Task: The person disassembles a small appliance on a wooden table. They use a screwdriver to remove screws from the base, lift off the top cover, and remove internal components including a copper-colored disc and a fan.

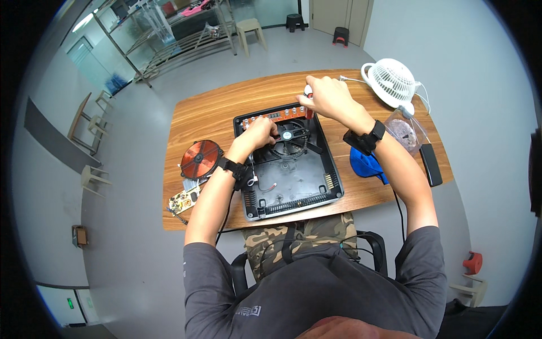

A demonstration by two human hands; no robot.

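Starting at the left edge of the wooden surface [214,110]: a small green circuit board [183,199] sits near the front corner, and just behind it lies the copper coil disc [200,158], pulled out of the cooker and resting beside it. Next comes the opened black induction cooker shell [288,161], sitting about mid-surface with its inside facing up, red and white wires loose on its floor. The left hand [259,133] reaches into the shell and its grip is pinched narrow on the edge of the black cooling fan [291,135] mounted in the back half. The orange control board strip [279,114] runs along the far edge of the shell. The right hand [330,96] is closed in a fist around a screwdriver handle [308,90] with a red and white top, at the shell's back right corner. Right of the shell, half under that forearm, there's a blue cap [366,164], then a clear plastic bag [407,131], a black bar-shaped thing [432,164], and a white desk fan [390,80] at the far right corner
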